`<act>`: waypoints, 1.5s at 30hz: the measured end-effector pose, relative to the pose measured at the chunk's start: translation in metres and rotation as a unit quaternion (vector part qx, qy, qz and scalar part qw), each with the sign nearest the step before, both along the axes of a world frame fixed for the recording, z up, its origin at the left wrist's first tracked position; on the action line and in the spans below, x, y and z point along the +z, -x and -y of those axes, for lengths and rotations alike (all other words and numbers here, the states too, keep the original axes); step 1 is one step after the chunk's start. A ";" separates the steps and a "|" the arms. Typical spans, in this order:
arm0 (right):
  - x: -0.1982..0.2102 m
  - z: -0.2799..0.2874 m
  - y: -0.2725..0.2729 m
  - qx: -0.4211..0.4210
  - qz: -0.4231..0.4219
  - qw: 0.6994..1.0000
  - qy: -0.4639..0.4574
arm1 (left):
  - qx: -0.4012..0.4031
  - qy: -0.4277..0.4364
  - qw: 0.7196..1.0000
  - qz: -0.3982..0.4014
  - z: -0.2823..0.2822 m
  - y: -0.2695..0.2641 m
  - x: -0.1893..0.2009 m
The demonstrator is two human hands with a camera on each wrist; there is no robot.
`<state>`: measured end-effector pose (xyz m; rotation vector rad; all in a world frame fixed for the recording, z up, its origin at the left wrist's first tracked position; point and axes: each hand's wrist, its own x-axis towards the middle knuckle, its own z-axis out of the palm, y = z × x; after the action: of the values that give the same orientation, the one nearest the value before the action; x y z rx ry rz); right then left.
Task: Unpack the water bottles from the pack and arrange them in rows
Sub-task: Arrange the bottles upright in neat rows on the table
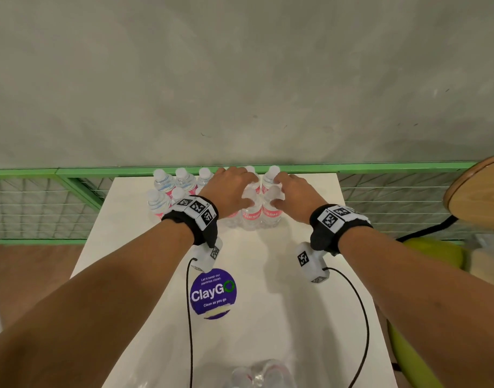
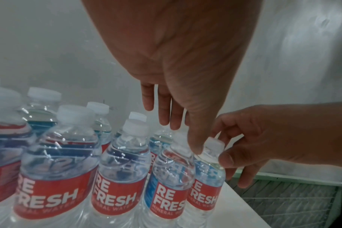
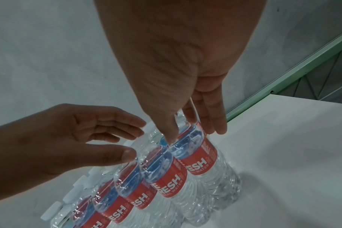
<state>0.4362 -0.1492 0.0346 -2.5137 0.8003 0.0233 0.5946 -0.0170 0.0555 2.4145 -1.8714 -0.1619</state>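
The left hand [image 1: 231, 189] hovers over the tops of the bottles [image 2: 119, 166] at the far edge of the table [image 1: 310, 303], fingers straight and spread, thumb just touching a bottle's shoulder; it grips nothing. The right hand [image 1: 292, 196] reaches in from the other side with loosely curved fingers around the cap of the end bottle [image 2: 209, 169]; whether they pinch it or merely rest there I cannot tell. The bottles stand upright in two tight rows, touching one another, near the table's back edge, with a green rail [image 1: 100, 172] and wire mesh [image 1: 30, 203] behind. The risk, as I judge it, is a nudge: the bottles are tall, light-walled and packed close, so a sideways push on one cap could topple its neighbours in a chain, or send the end bottle off the near side edge. More clear plastic [image 1: 258, 373], perhaps the pack, lies at the near edge, too blurred to identify.
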 end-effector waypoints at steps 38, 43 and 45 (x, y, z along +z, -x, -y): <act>0.028 -0.327 0.161 0.153 -0.155 0.952 0.216 | 0.031 -0.125 0.985 -0.116 -0.381 0.181 0.000; 0.025 -0.320 0.157 0.186 -0.148 0.947 0.218 | 0.042 -0.105 0.989 -0.099 -0.382 0.185 -0.006; 0.025 -0.314 0.155 0.198 -0.143 0.945 0.217 | 0.052 -0.104 0.988 -0.098 -0.380 0.181 -0.005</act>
<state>0.2812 0.1648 0.0592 -3.1062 0.4191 0.3973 0.4137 0.3632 0.0502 2.5112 -1.7170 -0.5922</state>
